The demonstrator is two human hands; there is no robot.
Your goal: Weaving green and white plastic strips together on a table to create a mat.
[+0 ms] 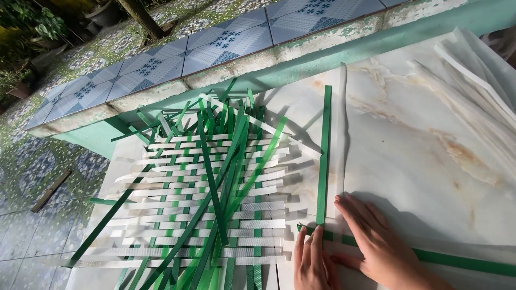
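A woven mat of green and white plastic strips (207,201) lies on a marble-patterned surface (419,156), with loose green strips piled on top of it. Right of it a long green strip (324,156) runs away from me beside a white strip (341,123). Another green strip (462,262) crosses them near the bottom. My left hand (312,263) lies flat with its fingertips at the crossing. My right hand (373,241) presses flat on the strips just right of that crossing.
A stack of white strips (478,80) lies at the far right. Behind the surface runs a green-painted low wall (301,59) topped with blue patterned tiles (215,45). Tiled ground (37,177) drops away at left.
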